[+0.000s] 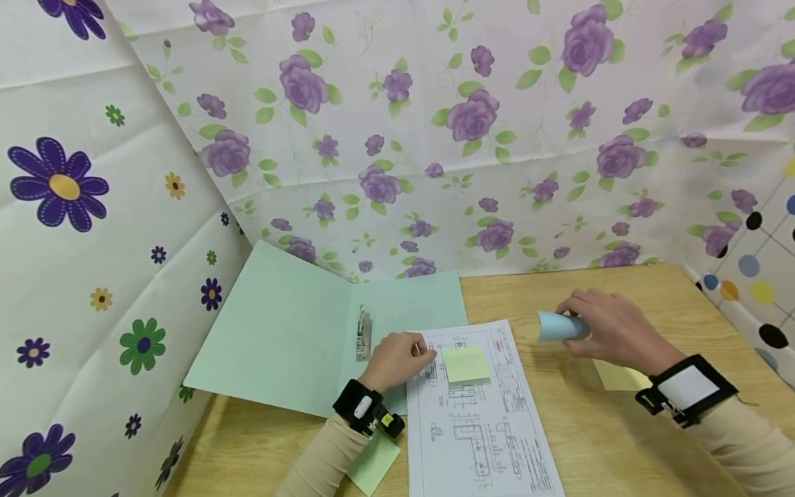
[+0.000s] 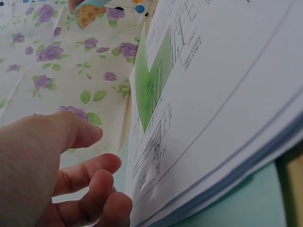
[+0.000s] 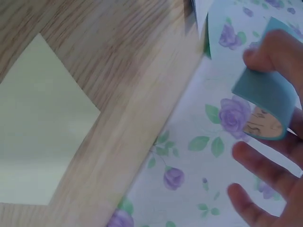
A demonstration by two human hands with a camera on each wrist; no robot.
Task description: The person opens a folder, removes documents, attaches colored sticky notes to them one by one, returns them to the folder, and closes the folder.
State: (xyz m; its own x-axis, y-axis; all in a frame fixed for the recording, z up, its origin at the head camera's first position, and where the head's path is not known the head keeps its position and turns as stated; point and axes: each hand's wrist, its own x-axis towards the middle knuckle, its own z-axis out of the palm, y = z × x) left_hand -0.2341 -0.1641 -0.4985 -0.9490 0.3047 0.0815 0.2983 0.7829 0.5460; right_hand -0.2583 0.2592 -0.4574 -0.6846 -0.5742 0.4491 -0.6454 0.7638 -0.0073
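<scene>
My right hand (image 1: 615, 328) grips a light blue curved tube (image 1: 559, 326) above the right part of the table, thumb on one side. The tube's inner face is tan with dark marks, seen in the right wrist view. My left hand (image 1: 396, 360) hovers at the left edge of a stack of printed drawing sheets (image 1: 515, 428), its fingers loosely bent with nothing visible in them. A light green sticky note (image 1: 467, 364) lies on the top sheet, part of it raised off the paper. The sheets overlap an open mint green folder (image 1: 292, 331) with a metal clip (image 1: 364, 335).
A pale yellow sticky note (image 1: 621, 375) lies on the wooden table (image 1: 577, 442) below my right hand. Another green note (image 1: 375, 464) is partly covered by my left forearm. Flowered cloth (image 1: 422, 152) hangs behind the table and along its left side.
</scene>
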